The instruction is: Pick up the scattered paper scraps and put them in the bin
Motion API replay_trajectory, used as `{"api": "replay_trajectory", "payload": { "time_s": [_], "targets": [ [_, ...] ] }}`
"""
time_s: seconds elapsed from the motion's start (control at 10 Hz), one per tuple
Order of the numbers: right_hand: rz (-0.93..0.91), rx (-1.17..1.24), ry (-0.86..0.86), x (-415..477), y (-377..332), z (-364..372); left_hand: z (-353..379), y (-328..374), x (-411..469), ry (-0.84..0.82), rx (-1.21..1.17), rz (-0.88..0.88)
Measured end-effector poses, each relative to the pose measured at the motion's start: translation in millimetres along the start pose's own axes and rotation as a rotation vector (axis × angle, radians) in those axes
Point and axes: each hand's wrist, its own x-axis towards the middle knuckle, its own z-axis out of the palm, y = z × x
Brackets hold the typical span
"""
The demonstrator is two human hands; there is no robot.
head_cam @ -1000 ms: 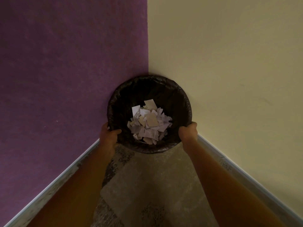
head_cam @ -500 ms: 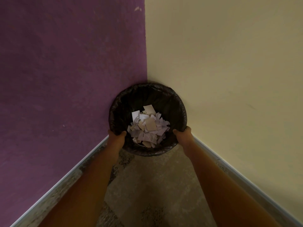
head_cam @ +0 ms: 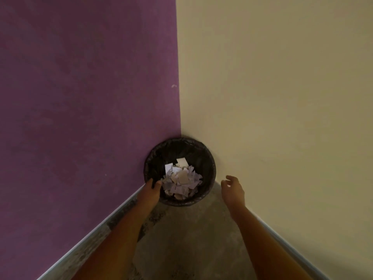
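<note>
Bin: black round waste bin (head_cam: 161,156) lined with a dark bag. It stands upright on the floor, tucked into the corner where the purple wall (head_cam: 80,98) meets the cream wall (head_cam: 282,87).
Scraps: white and tan paper scraps (head_cam: 181,180) lie heaped inside the bin, toward its near side and below the rim.
Left hand: left hand (head_cam: 151,187) grips the bin's near-left rim. The thumb is hooked over the edge toward the inside, and the other fingers are hidden on the outside.
Right hand: right hand (head_cam: 233,188) hangs just beside the bin's right side, apart from it. Its fingers are spread and loosely bent, holding nothing.
Floor: patterned carpet (head_cam: 181,239) runs up to pale skirting (head_cam: 90,235) along both walls.
Progress: every scrap in view is in the bin. Whether more lie outside the view cannot be told.
Risk, tipping: the bin looks light. If the left hand comes away while gripping the rim, the near edge may lift and the heap spill onto the carpet.
Risk, liner: the hooked thumb could drag the bag off the rim, so it sags inward.
Risk, knock: the free hand is close enough to bump the bin's side and shift it out of the corner.
</note>
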Motion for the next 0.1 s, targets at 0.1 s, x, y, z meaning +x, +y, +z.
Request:
{"api": "replay_trajectory", "payload": {
  "time_s": [0.1],
  "targets": [
    [-0.159,-0.050,0.114,-34.9,-10.4,-36.7,-21.6,11.7,-40.4,0.158,0.053,0.179]
  ]
}}
